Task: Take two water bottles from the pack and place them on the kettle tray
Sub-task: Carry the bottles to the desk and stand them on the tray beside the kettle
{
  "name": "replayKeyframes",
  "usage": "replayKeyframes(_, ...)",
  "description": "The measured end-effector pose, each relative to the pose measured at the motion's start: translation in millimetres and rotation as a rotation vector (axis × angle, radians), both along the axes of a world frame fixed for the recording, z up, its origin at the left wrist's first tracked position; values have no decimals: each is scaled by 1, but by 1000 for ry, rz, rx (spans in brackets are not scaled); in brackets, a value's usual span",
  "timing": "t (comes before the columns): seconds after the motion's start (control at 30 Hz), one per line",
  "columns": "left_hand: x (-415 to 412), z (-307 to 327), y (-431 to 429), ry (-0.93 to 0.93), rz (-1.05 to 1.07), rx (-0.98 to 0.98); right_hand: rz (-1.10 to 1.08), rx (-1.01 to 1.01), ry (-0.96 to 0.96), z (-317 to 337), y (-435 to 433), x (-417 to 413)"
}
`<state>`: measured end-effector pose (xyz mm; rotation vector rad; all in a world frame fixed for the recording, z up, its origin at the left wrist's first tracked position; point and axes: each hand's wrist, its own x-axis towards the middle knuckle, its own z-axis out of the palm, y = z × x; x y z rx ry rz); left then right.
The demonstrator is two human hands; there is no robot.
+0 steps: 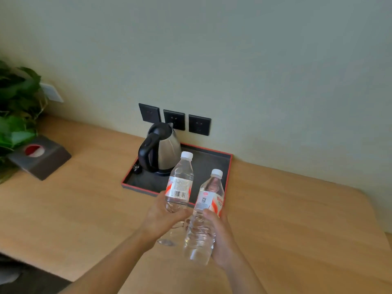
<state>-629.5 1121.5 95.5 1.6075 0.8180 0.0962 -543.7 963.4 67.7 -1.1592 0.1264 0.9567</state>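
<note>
I hold two clear water bottles with white caps and red-and-white labels above the wooden desk. My left hand (163, 217) grips the left bottle (179, 185) around its lower body. My right hand (220, 236) grips the right bottle (206, 211) from the right side. Both bottles tilt slightly, caps pointing away from me, over the near edge of the black tray with a red rim (230, 166). A steel kettle with a black handle (161, 149) stands on the tray's left half. The pack is not in view.
A dark tissue box (42, 158) and a green plant (17, 107) sit at the left of the desk (286, 209). Three black wall sockets (175, 119) are behind the kettle. The desk's near edge drops off at the lower left.
</note>
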Motion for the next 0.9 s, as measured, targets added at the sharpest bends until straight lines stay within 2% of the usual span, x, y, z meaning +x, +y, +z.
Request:
replayKeyframes(0.23,72,-19,53,48,-66,53,-164,-150,-73,-6,27,57)
replayKeyframes(0.37,122,-40,81,2,-137,119,-236,-233,-147,-8,48,89)
replayKeyframes(0.5,160,-52,98,-69,-179,165,-326,-312,-297,-8,77,121)
replayKeyframes(0.7,208,-60,113,-96,-204,228,-298,-369,-553,-14,118,174)
replayKeyframes(0.9,231,-84,115,-243,-117,169,-305,-375,-708,-27,134,205)
